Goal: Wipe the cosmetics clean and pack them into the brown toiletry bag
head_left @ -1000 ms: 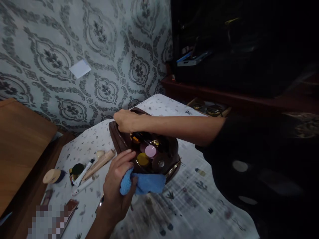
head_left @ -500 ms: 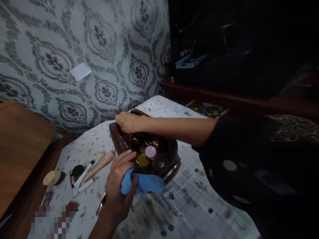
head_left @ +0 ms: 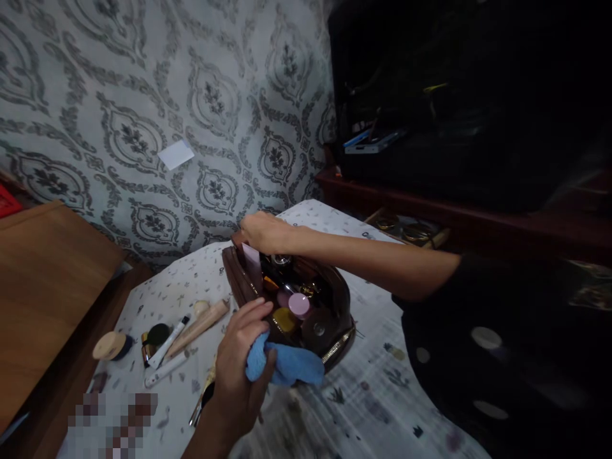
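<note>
A brown cosmetic bag (head_left: 342,296) stands unzipped on the cloth-covered table, its mouth facing me. Inside are a pink round lid (head_left: 299,305), a yellow-green round item (head_left: 284,320), a brown round item (head_left: 315,327) and other cosmetics in shadow. My left hand (head_left: 243,350) is closed on a blue cloth (head_left: 291,363), with its fingertips against the bag's near rim. At the bag's far left end, my right hand (head_left: 268,233) is closed with its fingers curled down; what they hold is hidden. Just below it a pale pink flat piece (head_left: 252,264) shows in the opening.
Left of the bag lie a beige tube (head_left: 201,328), white tubes, a dark round jar (head_left: 159,335) and a beige-capped container (head_left: 112,345). Brushes lie by my left wrist. A wooden panel (head_left: 52,274) borders the left; a dark red shelf (head_left: 396,207) stands behind right.
My right hand has lifted slightly from the far left end of the bag, and the pale pink piece now shows below it. My left hand keeps the blue cloth at the near rim.
</note>
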The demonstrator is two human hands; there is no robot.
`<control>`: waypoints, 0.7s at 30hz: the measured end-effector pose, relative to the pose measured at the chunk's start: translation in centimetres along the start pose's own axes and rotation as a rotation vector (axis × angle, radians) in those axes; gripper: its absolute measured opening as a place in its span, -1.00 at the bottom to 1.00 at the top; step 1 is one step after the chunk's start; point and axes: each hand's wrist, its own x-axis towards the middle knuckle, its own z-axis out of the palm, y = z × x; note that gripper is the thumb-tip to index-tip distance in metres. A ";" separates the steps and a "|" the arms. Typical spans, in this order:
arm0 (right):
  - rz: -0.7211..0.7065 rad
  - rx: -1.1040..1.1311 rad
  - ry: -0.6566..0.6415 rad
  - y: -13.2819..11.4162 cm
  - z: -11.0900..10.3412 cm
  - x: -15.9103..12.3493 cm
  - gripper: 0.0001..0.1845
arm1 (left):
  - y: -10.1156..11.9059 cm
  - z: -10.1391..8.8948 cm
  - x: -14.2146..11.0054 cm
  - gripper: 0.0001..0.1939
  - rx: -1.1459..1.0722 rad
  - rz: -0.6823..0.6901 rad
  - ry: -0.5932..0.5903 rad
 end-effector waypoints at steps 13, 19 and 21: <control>-0.110 -0.281 -0.087 1.2 1.1 -3.4 -0.69 | 0.1 -0.1 -0.1 -0.70 -0.016 -0.007 0.008; -0.276 -0.434 -0.392 0.2 0.5 -3.8 -0.68 | 0.5 -0.4 0.3 -0.75 0.005 -0.006 0.012; -0.257 -0.458 -0.475 -0.2 0.8 -3.6 -0.69 | 0.6 -0.4 0.4 -0.77 0.015 -0.006 0.016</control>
